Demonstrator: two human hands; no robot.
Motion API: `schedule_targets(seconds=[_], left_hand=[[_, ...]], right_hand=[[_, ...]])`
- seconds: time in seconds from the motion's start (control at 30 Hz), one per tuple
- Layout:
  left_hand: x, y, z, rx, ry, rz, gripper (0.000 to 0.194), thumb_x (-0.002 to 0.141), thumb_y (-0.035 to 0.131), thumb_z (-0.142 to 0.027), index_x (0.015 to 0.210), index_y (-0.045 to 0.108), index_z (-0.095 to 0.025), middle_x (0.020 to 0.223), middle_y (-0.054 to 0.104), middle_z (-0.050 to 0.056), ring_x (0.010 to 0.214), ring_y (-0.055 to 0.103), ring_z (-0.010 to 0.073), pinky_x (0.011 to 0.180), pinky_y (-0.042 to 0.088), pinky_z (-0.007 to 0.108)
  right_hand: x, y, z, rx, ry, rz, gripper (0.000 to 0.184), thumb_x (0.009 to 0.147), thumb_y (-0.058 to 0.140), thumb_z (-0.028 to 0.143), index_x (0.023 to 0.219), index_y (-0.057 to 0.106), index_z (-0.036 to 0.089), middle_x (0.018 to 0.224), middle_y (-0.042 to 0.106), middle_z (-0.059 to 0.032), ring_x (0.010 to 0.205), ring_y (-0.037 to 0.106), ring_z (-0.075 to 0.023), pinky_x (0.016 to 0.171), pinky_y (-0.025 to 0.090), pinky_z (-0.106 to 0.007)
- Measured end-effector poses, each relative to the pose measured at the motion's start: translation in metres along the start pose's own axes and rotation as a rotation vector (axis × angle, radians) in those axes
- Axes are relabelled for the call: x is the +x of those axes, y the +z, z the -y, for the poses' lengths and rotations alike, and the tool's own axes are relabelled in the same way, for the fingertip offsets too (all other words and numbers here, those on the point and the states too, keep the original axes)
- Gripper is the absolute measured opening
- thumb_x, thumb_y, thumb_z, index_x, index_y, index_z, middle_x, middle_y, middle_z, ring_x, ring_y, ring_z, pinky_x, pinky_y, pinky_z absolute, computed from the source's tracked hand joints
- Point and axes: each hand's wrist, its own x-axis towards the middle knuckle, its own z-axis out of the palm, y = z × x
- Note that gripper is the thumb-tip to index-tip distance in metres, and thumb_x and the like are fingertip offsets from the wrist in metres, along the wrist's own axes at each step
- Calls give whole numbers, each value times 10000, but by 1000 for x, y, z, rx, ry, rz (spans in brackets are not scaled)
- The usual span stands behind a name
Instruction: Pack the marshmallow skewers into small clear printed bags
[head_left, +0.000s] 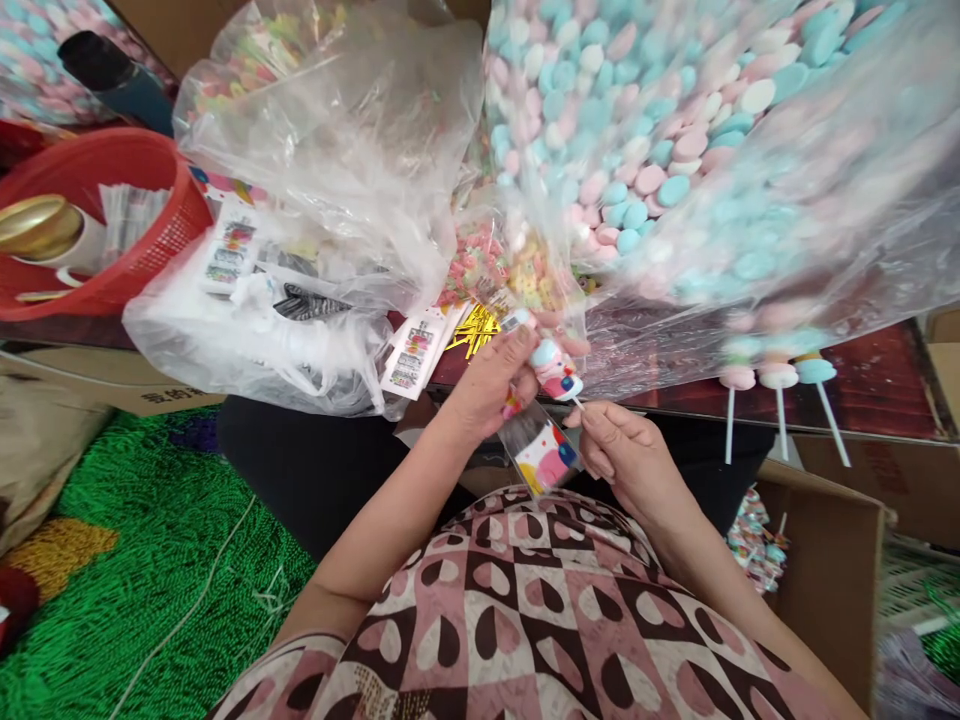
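Note:
A marshmallow pop (556,368) in a clear, colourfully printed bag is held between my two hands. The fingers of my left hand (499,378) pinch the bag at its upper end. My right hand (619,442) grips the white stick at the lower end. Below my left hand hangs another clear printed bag (546,455), flat, its upper part near my left fingers. Gold twist ties (472,332) lie just beyond my left hand, beside a stack of printed cards (417,352). Three unwrapped marshmallow pops (778,376) rest at the table edge, sticks pointing towards me.
A large clear bag of pastel marshmallows (645,180) fills the back right. Plastic bags (322,190) cover the left side, next to a red basket (187,200). A cardboard box (832,570) with wrapped pops stands low right. Green tinsel-like material (172,540) lies low left.

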Motion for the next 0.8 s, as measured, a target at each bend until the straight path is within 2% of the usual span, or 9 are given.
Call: schedule_targets(seconds=[0.07, 0.13, 0.27, 0.4, 0.5, 0.63, 0.7, 0.8], left_hand=[[2, -1, -2, -37, 31, -67, 394, 719, 788, -506, 876, 657, -168, 591, 604, -45, 334, 314, 2, 322, 189, 173], [3, 0, 0, -43, 21, -80, 358, 733, 783, -484, 843, 648, -171, 589, 603, -42, 341, 358, 7, 321, 196, 164], [1, 3, 5, 13, -38, -4, 380, 752, 758, -514, 852, 680, -156, 660, 678, 11, 351, 380, 9, 318, 194, 167], [-2, 5, 7, 62, -74, 77, 429, 763, 746, -523, 961, 711, -144, 781, 738, 58, 397, 425, 21, 337, 218, 176], [-2, 3, 12, 32, -88, 142, 445, 779, 731, -531, 1014, 713, -153, 788, 737, 58, 447, 503, 48, 368, 267, 176], [-3, 4, 17, -19, -80, 152, 470, 768, 736, -547, 1061, 698, -181, 825, 733, 51, 451, 465, 33, 367, 236, 164], [-4, 6, 17, -4, -77, 171, 465, 741, 781, -487, 1092, 690, -195, 866, 741, 45, 457, 459, 26, 380, 252, 160], [-5, 10, 15, -8, -69, 147, 442, 713, 812, -416, 1068, 708, -174, 886, 750, 51, 523, 523, 43, 466, 364, 170]], right_hand=[[-1, -2, -4, -125, -68, -60, 334, 843, 679, 529, 853, 710, 197, 440, 392, 70, 413, 312, -81, 428, 211, -235], [-1, -1, -8, -180, -97, -98, 342, 837, 681, 534, 881, 729, 198, 481, 447, 50, 442, 358, -94, 440, 230, -242], [0, 5, -9, -67, -55, -86, 303, 828, 696, 514, 872, 736, 217, 485, 431, 53, 462, 376, -105, 466, 277, -250], [0, 13, -4, 61, 34, -51, 296, 800, 723, 516, 834, 710, 222, 475, 390, 63, 466, 397, -113, 485, 330, -254], [1, 18, 1, 84, 36, -43, 312, 794, 724, 522, 828, 690, 214, 474, 409, 67, 434, 356, -95, 453, 298, -238], [6, 22, 9, 51, -57, -68, 310, 856, 657, 520, 825, 645, 211, 428, 419, 79, 383, 277, -73, 408, 217, -218], [8, 23, 13, 0, -84, -69, 359, 870, 631, 546, 744, 597, 212, 432, 451, 66, 376, 294, -74, 399, 227, -222], [10, 19, 18, -143, -95, -33, 420, 867, 620, 583, 683, 586, 207, 477, 521, 34, 406, 381, -91, 416, 289, -235]])
